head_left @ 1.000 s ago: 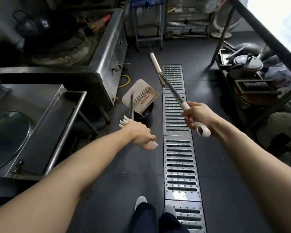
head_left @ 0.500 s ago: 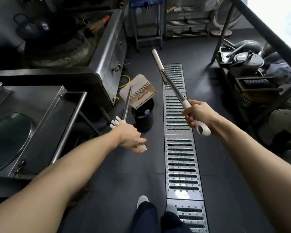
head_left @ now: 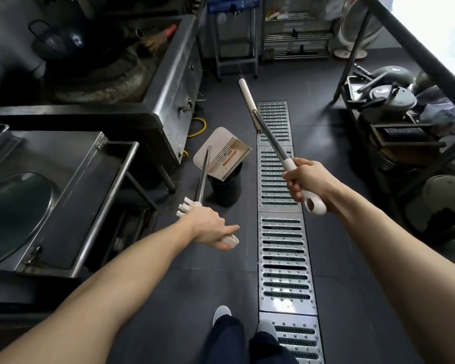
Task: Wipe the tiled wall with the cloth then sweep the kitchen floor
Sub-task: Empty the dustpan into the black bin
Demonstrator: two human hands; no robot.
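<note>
Moved: left hand (head_left: 212, 228) and dustpan (head_left: 222, 153) have shifted slightly left and nearer since a second ago; right hand (head_left: 306, 179) much as before.
Left grip: fingers curled round the dustpan handle's white end.
Right grip: closed round the broom handle (head_left: 269, 135).
Broom axis: slants away up-left, head above the floor drain (head_left: 283, 248).
Dustpan: tilted over the black bin (head_left: 227, 189).
Room: dark floor tiles (head_left: 357, 298), steel counter (head_left: 71, 195) left.

Dark tiled floor (head_left: 153, 298); steel drain grate (head_left: 284, 253); steel counters (head_left: 71, 179)
</note>
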